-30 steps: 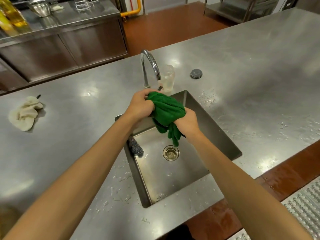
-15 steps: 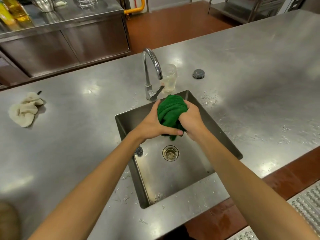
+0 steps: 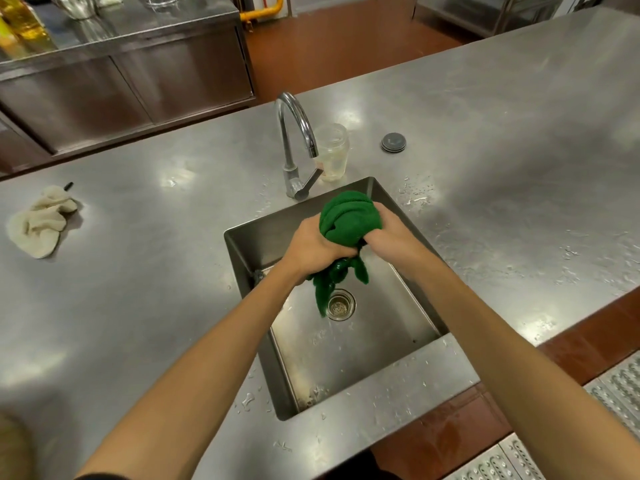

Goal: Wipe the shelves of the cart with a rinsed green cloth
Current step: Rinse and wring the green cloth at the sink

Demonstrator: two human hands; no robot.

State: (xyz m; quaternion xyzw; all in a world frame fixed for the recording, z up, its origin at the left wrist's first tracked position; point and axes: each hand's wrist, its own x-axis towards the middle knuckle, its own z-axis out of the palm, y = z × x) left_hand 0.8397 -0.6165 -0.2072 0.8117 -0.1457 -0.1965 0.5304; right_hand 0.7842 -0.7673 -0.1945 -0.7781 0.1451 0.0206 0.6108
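A bunched green cloth (image 3: 348,220) is held over the steel sink (image 3: 412,285), just in front of the tap (image 3: 294,133). My left hand (image 3: 313,245) grips its lower left part and my right hand (image 3: 391,233) grips its right side, the two hands pressed close together. Twisted ends of the cloth hang down toward the drain (image 3: 341,304). No water runs from the spout. The cart is not in view.
A beige rag (image 3: 38,221) lies on the steel counter (image 3: 502,140) at the left. A clear jar (image 3: 331,152) stands behind the sink and a grey round plug (image 3: 393,142) lies to its right. Water drops dot the counter. A steel cabinet (image 3: 138,81) stands beyond.
My hands have lowered from beside the tap into the sink and closed together on the cloth. The cloth's ends now hang longer toward the drain.
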